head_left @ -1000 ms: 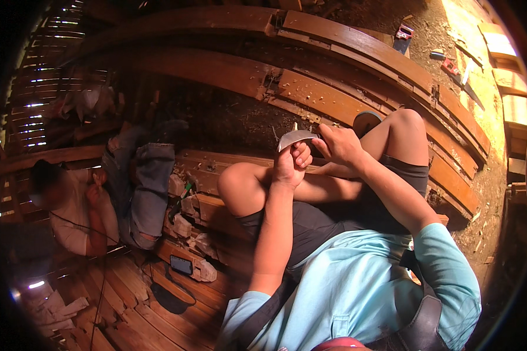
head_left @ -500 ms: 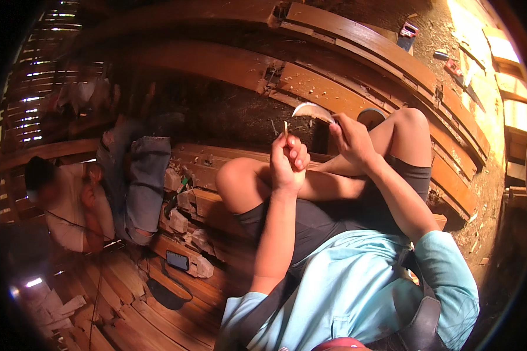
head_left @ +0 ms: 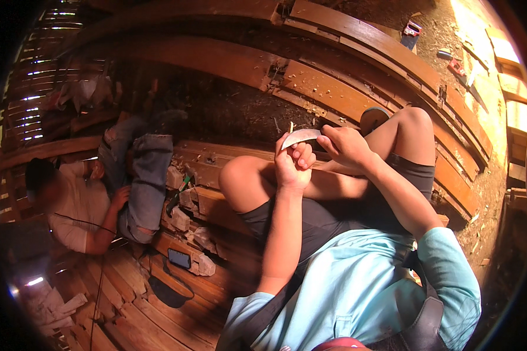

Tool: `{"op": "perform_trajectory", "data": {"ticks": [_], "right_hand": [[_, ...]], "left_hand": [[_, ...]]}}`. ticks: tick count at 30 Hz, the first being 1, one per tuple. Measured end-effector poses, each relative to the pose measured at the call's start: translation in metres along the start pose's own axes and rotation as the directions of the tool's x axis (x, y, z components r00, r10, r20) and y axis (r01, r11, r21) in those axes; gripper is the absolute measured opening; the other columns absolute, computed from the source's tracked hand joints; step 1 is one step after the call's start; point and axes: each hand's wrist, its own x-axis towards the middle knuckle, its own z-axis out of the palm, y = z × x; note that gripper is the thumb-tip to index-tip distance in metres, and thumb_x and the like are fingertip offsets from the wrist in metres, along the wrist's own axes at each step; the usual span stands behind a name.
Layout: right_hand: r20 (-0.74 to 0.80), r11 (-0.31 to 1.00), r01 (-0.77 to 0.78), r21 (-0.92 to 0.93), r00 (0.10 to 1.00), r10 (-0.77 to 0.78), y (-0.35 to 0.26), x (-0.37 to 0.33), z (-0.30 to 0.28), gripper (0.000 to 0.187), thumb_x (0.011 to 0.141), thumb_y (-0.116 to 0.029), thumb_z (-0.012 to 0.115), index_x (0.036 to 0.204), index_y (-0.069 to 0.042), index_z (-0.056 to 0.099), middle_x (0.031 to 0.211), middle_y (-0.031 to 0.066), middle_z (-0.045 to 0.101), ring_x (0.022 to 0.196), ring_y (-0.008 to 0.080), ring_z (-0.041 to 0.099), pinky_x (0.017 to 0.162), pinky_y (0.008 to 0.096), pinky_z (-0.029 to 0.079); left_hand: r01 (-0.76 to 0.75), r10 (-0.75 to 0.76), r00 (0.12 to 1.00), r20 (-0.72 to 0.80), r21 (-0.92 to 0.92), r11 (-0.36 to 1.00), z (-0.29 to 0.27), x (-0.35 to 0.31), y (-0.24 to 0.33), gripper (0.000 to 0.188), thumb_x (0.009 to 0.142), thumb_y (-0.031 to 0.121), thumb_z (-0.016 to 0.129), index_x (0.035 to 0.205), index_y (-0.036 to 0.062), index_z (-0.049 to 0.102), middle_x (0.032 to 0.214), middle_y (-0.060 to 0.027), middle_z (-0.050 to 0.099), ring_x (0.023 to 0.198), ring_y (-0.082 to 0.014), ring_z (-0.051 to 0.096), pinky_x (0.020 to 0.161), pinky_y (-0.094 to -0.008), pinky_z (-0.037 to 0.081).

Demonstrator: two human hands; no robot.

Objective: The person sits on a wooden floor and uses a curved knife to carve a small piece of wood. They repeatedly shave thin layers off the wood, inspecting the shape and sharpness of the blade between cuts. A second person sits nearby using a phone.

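Note:
My left hand [head_left: 295, 165] is closed on a thin pale wooden stick [head_left: 291, 126], whose tip stands up above my fingers. In my right hand [head_left: 344, 144] is a curved knife [head_left: 302, 136], its handle hidden by my fingers. The bright blade points left and lies across the stick, close over my left fingertips. Whether its edge touches the stick I cannot tell. Both hands are in front of my crossed bare legs.
Wooden planks [head_left: 328, 88] with pale shavings lie ahead. A hand saw [head_left: 411, 35] and a red-handled tool [head_left: 455, 68] rest on the ground at the far right. On the left, another person in jeans [head_left: 149, 181] sits near a phone [head_left: 179, 258] and wood blocks [head_left: 180, 219].
My right hand has brought the knife down and left, from beside the stick to across it. My left hand has shifted slightly right. The other person's hand now rests by their knee.

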Motion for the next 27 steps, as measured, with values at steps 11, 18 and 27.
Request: {"op": "perform_trajectory", "data": {"ticks": [11,18,27], "right_hand": [[-0.026,1.0,0.007,0.005,1.0,-0.007,0.003,0.0,0.0,0.04,0.097,-0.041,0.043,0.082,-0.005,0.048,0.068,0.0218,0.058,0.069,0.0434,0.058,0.061,0.0529,0.044],[-0.157,0.994,-0.019,0.104,0.987,0.035,-0.006,-0.005,0.013,0.04,0.096,-0.038,0.045,0.077,-0.002,0.044,0.063,0.0233,0.051,0.066,0.0461,0.053,0.056,0.049,0.041],[-0.207,0.969,-0.211,0.126,0.95,0.234,0.009,0.005,0.052,0.04,0.098,-0.039,0.04,0.093,-0.004,0.059,0.078,0.0283,0.061,0.082,0.0475,0.06,0.071,0.0524,0.048]], "left_hand": [[-0.182,0.169,0.983,0.067,0.335,0.925,-0.005,0.001,-0.003,0.029,0.098,0.025,0.044,0.072,0.0122,0.043,0.056,0.004,0.032,0.044,-0.0059,0.031,0.04,-0.0214,0.026],[-0.27,0.286,0.957,0.041,0.479,0.835,0.008,-0.002,-0.012,0.026,0.095,0.02,0.045,0.071,0.0116,0.041,0.056,0.004,0.033,0.043,-0.0045,0.028,0.038,-0.0204,0.025],[-0.36,0.421,0.907,0.005,0.526,0.77,0.005,0.007,-0.018,0.026,0.094,0.02,0.042,0.069,0.0124,0.038,0.055,0.0039,0.031,0.042,-0.0055,0.025,0.038,-0.0223,0.022]]}}
